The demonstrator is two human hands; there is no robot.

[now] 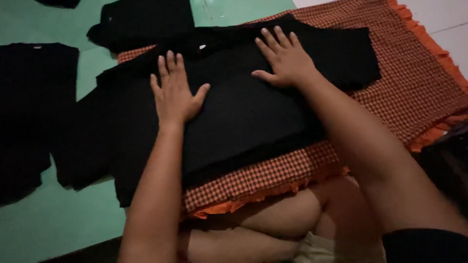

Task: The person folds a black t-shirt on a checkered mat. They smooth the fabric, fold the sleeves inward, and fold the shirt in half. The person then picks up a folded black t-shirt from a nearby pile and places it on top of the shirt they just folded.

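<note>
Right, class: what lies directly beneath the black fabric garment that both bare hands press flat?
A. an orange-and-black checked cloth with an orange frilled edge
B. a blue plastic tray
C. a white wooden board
A: the black fabric garment, pressed flat by the left hand and right hand, lies on the orange-and-black checked cloth.

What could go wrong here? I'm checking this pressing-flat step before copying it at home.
Both hands, left hand and right hand, lie flat on the black garment, so a push could slide it and crease it. Its left part hangs off the checked orange cloth onto the green floor, where it may pick up dirt. The dim light could hide wrinkles.
</note>
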